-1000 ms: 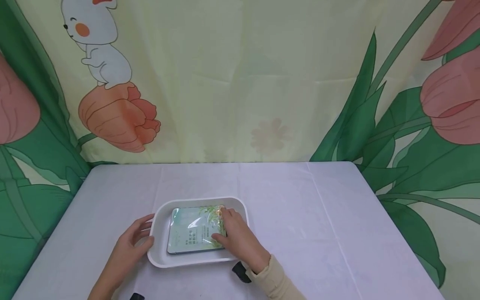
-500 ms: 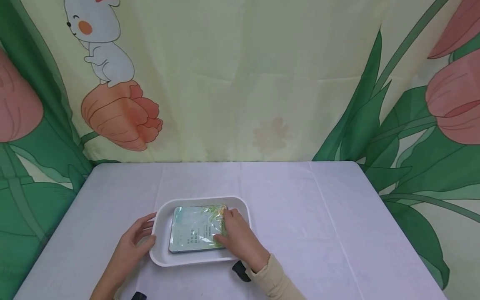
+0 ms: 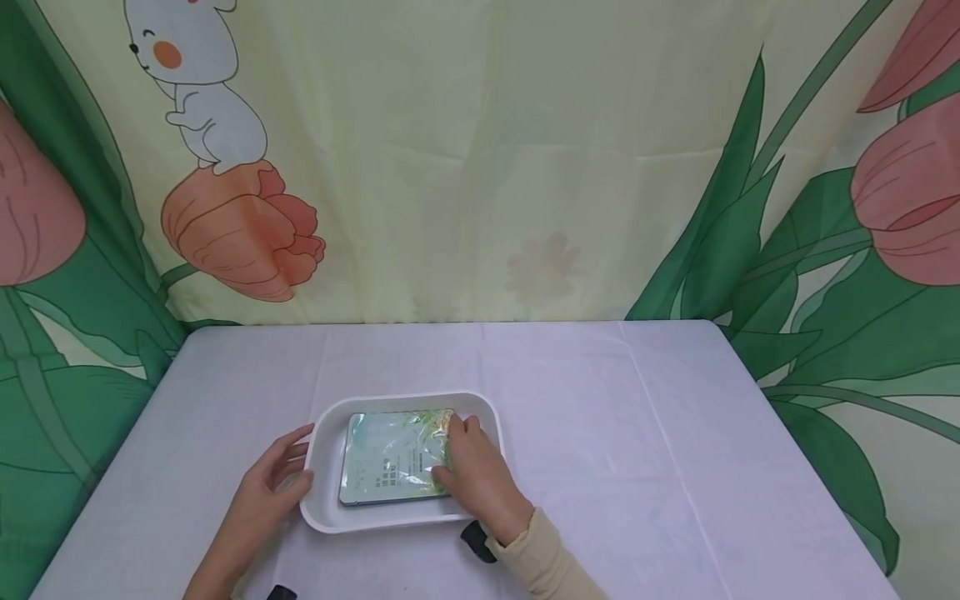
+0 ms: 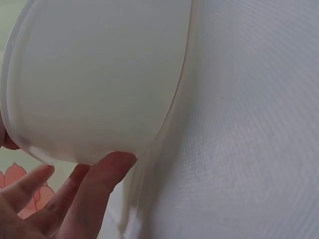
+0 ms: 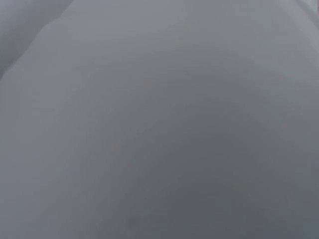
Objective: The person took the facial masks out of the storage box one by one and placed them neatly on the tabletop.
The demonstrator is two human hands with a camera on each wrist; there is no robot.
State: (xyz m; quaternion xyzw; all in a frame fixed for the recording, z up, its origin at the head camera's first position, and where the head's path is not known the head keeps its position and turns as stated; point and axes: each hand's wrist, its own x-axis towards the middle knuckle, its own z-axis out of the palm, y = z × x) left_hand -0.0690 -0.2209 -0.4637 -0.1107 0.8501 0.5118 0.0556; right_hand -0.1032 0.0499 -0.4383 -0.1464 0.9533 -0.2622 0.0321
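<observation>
A white tray (image 3: 324,467) lies on the table. Inside it is a flat, glossy pale-green packet (image 3: 384,454) with a plant print and small lettering. My right hand (image 3: 480,479) reaches over the tray's right side and grips the packet's right end, thumb on the near part and fingers by the far corner. At the tray's left end, my left hand (image 3: 262,492) rests its spread, relaxed fingers against the outer wall. In the left wrist view, the fingertips (image 4: 117,162) touch the tray's side (image 4: 99,89). The right wrist view holds only a blurred grey surface.
The table (image 3: 600,433) has a white cloth with fold lines. Behind it hangs a curtain (image 3: 420,167) printed with a rabbit and tulips. Black straps (image 3: 477,542) show near both wrists, and a beige sleeve (image 3: 551,562) covers the right forearm.
The view has shifted slightly. Both hands, the tray and the packet keep nearly the same positions relative to one another.
</observation>
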